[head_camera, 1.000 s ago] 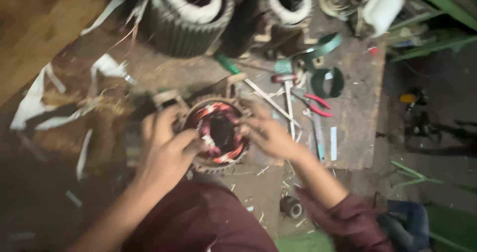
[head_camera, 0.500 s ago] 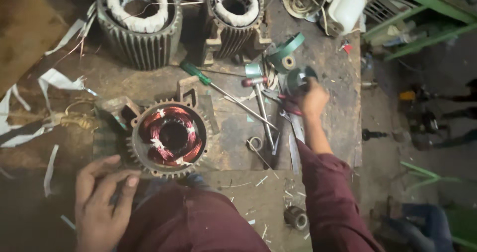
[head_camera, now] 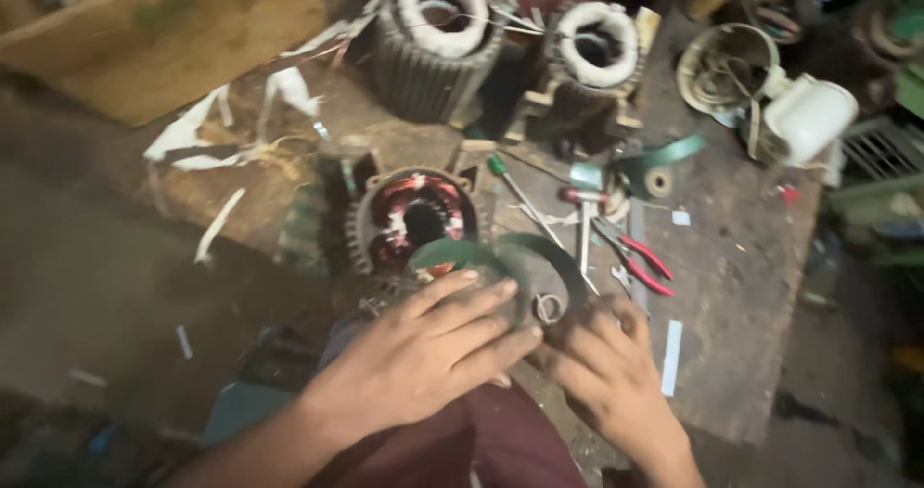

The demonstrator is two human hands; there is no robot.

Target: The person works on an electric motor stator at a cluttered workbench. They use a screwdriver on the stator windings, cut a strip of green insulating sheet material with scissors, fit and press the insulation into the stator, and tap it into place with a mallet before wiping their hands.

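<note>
Copper-wound stator [head_camera: 416,220] is seen on the workbench [head_camera: 741,286], just beyond the hands. Left hand [head_camera: 423,353] is laid flat, fingers spread, on a green tape roll [head_camera: 520,262] held just in front of the stator. Right hand [head_camera: 608,374] is curled beneath the roll's right edge, equally near. Red pliers [head_camera: 643,265] lie to the right.

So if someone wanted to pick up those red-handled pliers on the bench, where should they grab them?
By the two red handles of the pliers, coming from above on the lower right side. They lie flat on the workbench with the handles splayed toward bare surface, while the metal nose points into the crowded tools.
</note>
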